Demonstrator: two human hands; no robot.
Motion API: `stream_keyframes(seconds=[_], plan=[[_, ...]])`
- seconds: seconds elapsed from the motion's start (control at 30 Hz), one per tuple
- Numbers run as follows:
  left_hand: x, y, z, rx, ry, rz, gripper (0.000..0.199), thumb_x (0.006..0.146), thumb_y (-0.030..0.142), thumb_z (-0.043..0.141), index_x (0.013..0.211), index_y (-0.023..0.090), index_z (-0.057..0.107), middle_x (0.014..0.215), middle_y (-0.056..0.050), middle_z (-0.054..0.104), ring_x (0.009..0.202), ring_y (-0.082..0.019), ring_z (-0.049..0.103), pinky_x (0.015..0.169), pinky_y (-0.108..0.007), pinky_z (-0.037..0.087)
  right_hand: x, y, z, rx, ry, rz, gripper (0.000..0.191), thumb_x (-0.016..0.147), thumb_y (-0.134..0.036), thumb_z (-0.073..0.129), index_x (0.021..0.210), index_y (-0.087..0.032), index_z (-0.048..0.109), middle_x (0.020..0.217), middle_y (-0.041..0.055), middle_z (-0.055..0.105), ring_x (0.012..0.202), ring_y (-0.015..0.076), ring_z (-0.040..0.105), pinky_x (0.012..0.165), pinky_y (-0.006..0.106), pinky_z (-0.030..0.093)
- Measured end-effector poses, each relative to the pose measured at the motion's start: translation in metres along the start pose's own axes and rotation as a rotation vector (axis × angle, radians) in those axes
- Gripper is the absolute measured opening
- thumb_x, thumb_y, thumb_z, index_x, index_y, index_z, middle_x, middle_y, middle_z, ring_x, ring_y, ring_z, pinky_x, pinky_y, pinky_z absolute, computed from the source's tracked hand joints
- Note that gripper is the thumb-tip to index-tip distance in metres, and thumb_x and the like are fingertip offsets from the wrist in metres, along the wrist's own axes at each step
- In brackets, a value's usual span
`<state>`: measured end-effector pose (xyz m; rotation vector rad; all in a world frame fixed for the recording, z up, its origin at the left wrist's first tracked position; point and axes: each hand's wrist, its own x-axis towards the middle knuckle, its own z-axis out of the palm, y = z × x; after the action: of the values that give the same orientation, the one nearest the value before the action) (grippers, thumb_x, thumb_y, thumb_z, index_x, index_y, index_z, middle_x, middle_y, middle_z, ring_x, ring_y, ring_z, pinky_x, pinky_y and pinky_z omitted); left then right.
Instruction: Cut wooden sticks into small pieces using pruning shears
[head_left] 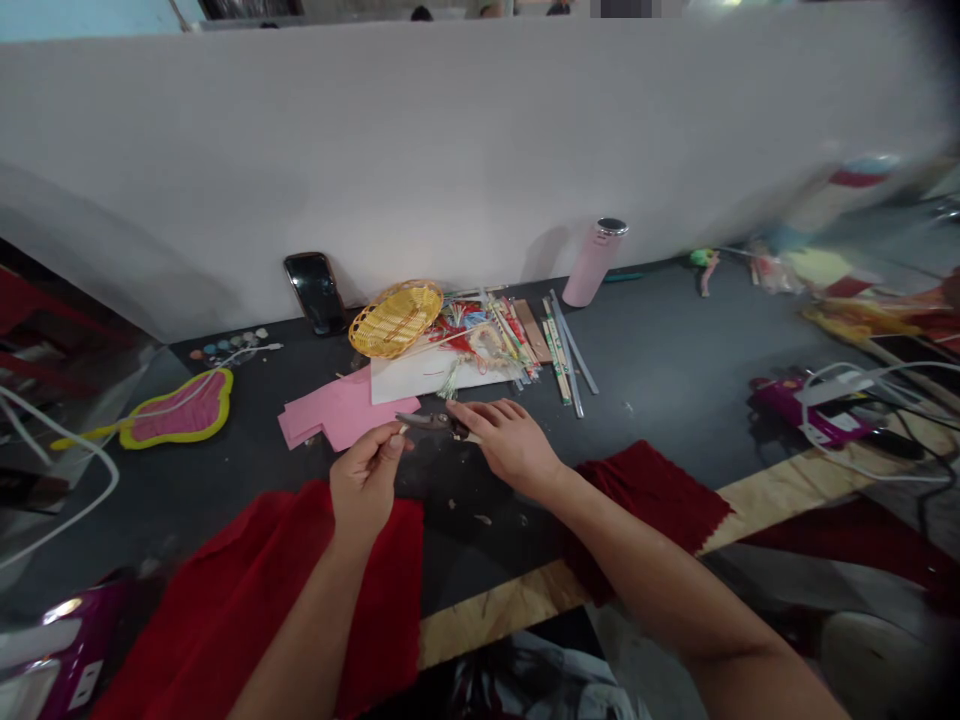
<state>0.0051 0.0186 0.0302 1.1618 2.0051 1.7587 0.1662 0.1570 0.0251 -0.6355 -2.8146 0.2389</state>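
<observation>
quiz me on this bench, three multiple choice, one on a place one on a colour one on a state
1. Where is the black smartphone? A leaning against the white partition; B in the yellow basket; C under the red cloth
2. What colour are the folded paper sheets? A green; B blue; C pink
3. What is the left hand doing? A pinching a thin stick; B lying flat; C holding the smartphone

1 A: it stands propped at the foot of the partition.
2 C: the sheets show pink.
3 A: its fingertips close on the stick.
</observation>
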Motion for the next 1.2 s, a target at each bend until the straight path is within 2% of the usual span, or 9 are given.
stream_keyframes(seconds=[0.23, 0.4, 0.6, 0.8, 1.0, 1.2], plan=[[0.001, 0.007, 0.001, 0.056, -0.007, -0.060, 0.022, 0.086, 0.035, 0.056, 0.085, 0.016, 0.066, 0.073, -0.001, 0.066, 0.064, -0.010, 0.055, 0.060, -0.019, 0.043, -0.001, -0.003, 0.001, -0.039, -0.002, 0.007, 0.059, 0.088, -0.013, 0.041, 0.144, -0.029, 0.029, 0.134, 0.0038, 0.052, 0.112, 0.0215, 0.050, 0.102, 0.042, 0.032], [0.001, 0.012, -0.001, 0.141, -0.006, -0.055, 0.024, 0.087, 0.036, 0.054, 0.083, 0.016, 0.067, 0.070, 0.000, 0.065, 0.054, -0.009, 0.048, 0.052, -0.019, 0.038, -0.002, -0.005, 0.000, -0.110, 0.019, 0.021, 0.056, 0.091, -0.016, 0.039, 0.144, -0.030, 0.029, 0.139, 0.0043, 0.048, 0.115, 0.0230, 0.048, 0.104, 0.048, 0.027], [0.001, 0.016, -0.003, 0.209, -0.007, -0.039, 0.025, 0.087, 0.036, 0.052, 0.083, 0.017, 0.068, 0.070, -0.001, 0.066, 0.060, -0.011, 0.055, 0.056, -0.019, 0.040, -0.004, -0.008, -0.003, -0.174, 0.045, 0.020, 0.055, 0.091, -0.016, 0.038, 0.144, -0.029, 0.029, 0.140, 0.0067, 0.046, 0.116, 0.0244, 0.049, 0.106, 0.052, 0.024], [0.000, 0.017, -0.004, 0.245, -0.016, -0.034, 0.027, 0.087, 0.037, 0.051, 0.083, 0.017, 0.068, 0.066, 0.000, 0.064, 0.055, -0.011, 0.052, 0.053, -0.019, 0.039, -0.004, -0.009, 0.000, -0.174, 0.040, 0.029, 0.052, 0.093, -0.017, 0.038, 0.144, -0.026, 0.030, 0.138, 0.0077, 0.048, 0.109, 0.0226, 0.053, 0.102, 0.045, 0.031], [-0.001, 0.017, -0.003, 0.214, -0.022, -0.063, 0.026, 0.086, 0.037, 0.052, 0.081, 0.017, 0.068, 0.059, 0.002, 0.060, 0.051, -0.010, 0.046, 0.050, -0.019, 0.036, -0.004, -0.010, 0.005, -0.125, 0.029, 0.024, 0.051, 0.093, -0.018, 0.037, 0.143, -0.024, 0.031, 0.124, 0.0088, 0.056, 0.106, 0.0228, 0.050, 0.095, 0.041, 0.036], [0.000, 0.015, -0.002, 0.209, -0.024, -0.064, 0.025, 0.086, 0.036, 0.052, 0.082, 0.017, 0.067, 0.068, 0.001, 0.066, 0.055, -0.010, 0.051, 0.054, -0.019, 0.039, -0.006, -0.014, 0.002, -0.045, 0.025, 0.078, 0.063, 0.083, -0.013, 0.045, 0.143, -0.022, 0.030, 0.122, 0.0114, 0.052, 0.106, 0.0256, 0.044, 0.090, 0.041, 0.038]])
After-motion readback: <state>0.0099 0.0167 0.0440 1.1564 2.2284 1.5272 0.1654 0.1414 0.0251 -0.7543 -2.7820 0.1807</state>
